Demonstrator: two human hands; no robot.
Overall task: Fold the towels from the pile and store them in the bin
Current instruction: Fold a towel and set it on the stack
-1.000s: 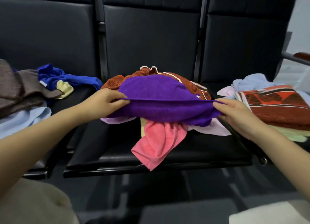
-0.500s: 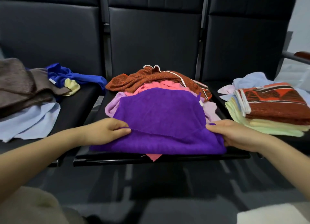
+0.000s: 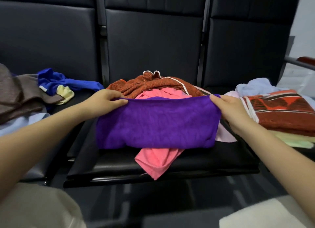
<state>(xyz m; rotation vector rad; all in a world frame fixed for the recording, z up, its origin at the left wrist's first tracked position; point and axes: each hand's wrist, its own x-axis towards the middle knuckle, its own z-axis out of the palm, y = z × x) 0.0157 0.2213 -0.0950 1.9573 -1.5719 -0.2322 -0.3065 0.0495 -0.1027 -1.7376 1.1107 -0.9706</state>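
Towel: purple towel [image 3: 156, 122] over pile [image 3: 153, 87] on mid seat [image 3: 196, 161], far edge now lifted vs flat 0.5 s ago.
L hand [image 3: 102, 103]: fingers pinch left corner.
R hand [image 3: 229, 109]: fingers pinch right corner.
Meaning: next fold likely starting; bin unseen.

The purple towel [image 3: 156, 122] covers the middle of the pink towel [image 3: 156, 161] and the seat [image 3: 196, 164] under it. The brown towel [image 3: 17, 93] is cut off by the left edge, and the patterned towel [image 3: 281, 111] by the right. Both fingertips behind the purple fold are hidden.
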